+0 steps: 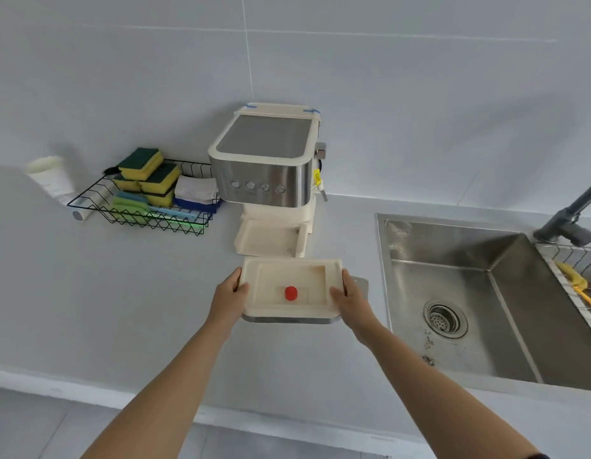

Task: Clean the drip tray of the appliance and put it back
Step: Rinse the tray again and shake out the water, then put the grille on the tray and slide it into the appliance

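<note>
A cream drip tray (271,273) with a red float (290,293) in its middle hangs above the counter, just in front of the coffee machine (266,170). My left hand (229,298) grips the tray's left edge and my right hand (350,298) grips its right edge. The machine's cream base (267,240) stands bare where the tray fits. A metal plate (360,283) lies on the counter beneath the tray, mostly hidden.
A black wire basket (88,202) with several sponges and cloths stands left of the machine, with a white tube (50,178) beside it. A steel sink (486,293) with a grey faucet (572,217) lies to the right, a wire rack at its far side.
</note>
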`<action>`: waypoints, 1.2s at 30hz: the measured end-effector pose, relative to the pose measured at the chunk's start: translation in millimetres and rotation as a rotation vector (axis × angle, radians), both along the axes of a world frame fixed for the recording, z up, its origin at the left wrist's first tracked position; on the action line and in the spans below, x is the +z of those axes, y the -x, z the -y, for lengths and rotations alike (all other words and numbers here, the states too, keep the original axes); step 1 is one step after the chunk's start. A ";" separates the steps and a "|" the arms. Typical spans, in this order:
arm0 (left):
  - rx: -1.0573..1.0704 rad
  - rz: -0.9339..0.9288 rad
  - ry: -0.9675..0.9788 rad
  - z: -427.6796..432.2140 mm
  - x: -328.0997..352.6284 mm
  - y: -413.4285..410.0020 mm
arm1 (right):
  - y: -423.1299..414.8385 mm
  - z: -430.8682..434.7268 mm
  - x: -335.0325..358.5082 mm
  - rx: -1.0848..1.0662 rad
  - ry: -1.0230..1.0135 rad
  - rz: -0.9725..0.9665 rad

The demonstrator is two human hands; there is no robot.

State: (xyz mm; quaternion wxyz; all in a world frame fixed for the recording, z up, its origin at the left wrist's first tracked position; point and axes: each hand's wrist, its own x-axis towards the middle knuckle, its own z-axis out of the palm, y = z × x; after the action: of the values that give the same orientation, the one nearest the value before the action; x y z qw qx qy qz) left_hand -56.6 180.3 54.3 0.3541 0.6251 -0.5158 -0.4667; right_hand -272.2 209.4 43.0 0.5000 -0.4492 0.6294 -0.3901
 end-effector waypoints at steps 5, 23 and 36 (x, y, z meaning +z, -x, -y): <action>-0.052 0.017 -0.057 11.3 -16.2 -45.1 | -47.1 -3.3 -21.6 -0.022 -0.056 -0.040; 0.039 0.024 -0.183 3.1 -51.9 -49.0 | -55.1 -19.1 -48.2 0.029 -0.218 -0.268; 0.009 0.165 -0.197 34.9 -31.1 -32.9 | -27.6 2.5 -21.4 -0.080 -0.167 -0.264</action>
State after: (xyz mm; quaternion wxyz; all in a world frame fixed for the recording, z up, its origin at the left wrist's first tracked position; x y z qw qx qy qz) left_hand -23.7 145.4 23.3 0.2494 0.6954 -0.4919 -0.4607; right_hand -244.6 207.0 21.6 0.4326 -0.4280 0.7371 -0.2937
